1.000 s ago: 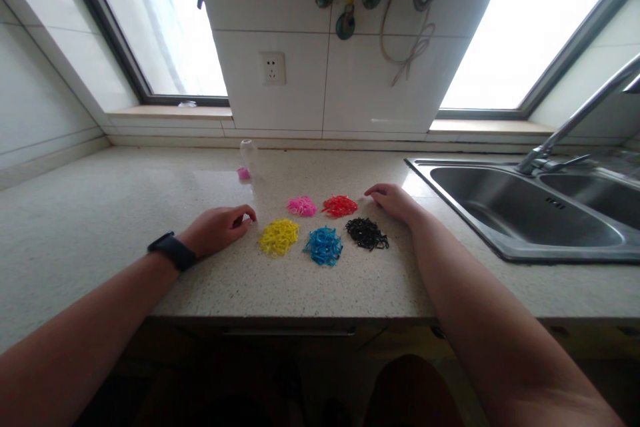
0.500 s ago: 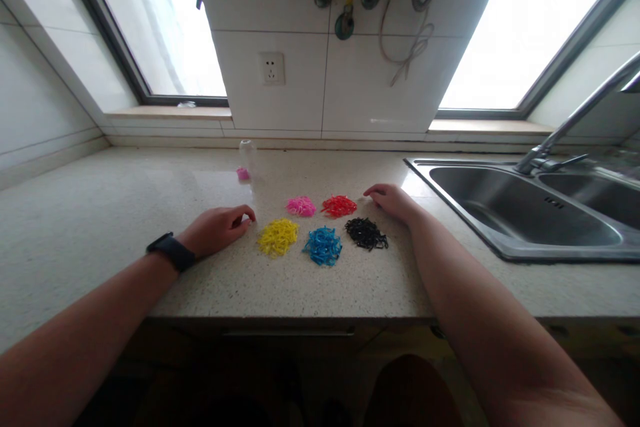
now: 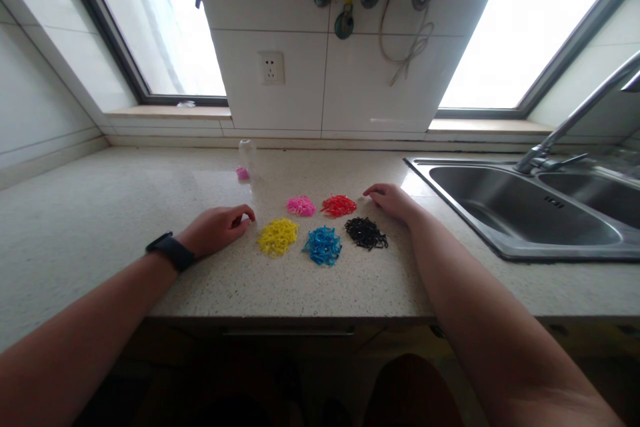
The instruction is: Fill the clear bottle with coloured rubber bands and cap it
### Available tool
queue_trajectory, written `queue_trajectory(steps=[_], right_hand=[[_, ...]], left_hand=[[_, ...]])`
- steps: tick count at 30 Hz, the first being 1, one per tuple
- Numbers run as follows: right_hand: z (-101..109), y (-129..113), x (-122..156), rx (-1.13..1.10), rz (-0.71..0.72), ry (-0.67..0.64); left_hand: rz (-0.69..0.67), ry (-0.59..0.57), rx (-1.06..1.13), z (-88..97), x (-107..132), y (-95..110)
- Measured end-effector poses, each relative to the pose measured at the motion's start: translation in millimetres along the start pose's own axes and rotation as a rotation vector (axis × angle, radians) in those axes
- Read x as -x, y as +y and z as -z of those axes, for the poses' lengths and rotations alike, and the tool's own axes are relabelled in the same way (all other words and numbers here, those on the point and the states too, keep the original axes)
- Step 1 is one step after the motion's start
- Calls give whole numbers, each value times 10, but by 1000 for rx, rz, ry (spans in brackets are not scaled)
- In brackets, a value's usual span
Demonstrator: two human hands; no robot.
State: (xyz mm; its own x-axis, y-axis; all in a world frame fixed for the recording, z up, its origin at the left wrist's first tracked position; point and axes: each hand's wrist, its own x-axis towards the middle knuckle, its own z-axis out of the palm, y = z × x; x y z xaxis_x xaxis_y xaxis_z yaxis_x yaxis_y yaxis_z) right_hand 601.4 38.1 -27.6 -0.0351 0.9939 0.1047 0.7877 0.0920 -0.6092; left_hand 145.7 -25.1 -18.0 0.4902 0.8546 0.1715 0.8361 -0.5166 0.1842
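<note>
The left hand [image 3: 217, 229] and right hand [image 3: 393, 201], both unclenched and empty, flank five colour-sorted piles [image 3: 323, 245] on the tabletop [image 3: 215, 290], spaced apart seemingly to prevent mixing.

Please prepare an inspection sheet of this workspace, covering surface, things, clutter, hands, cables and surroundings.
Surface: pale, speckled counter.
Things: five separate piles of small pieces: yellow pile, blue pile, black pile, pink pile, red pile.
Clutter: clear bottle standing near the wall, small pink item by its base, too small to identify.
Hands: left hand beside the yellow pile, right hand beside the red pile; neither visibly holding anything.
Cables: pale cord hanging looped on the wall.
Surroundings: steel sink with tap at right, wall socket, two windows.
</note>
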Motion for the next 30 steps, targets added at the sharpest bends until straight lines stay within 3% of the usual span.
queue_trajectory(steps=[30], right_hand=[[1, -7, -5, 34, 19, -5]], left_hand=[[14, -5, 4, -28, 4, -27]])
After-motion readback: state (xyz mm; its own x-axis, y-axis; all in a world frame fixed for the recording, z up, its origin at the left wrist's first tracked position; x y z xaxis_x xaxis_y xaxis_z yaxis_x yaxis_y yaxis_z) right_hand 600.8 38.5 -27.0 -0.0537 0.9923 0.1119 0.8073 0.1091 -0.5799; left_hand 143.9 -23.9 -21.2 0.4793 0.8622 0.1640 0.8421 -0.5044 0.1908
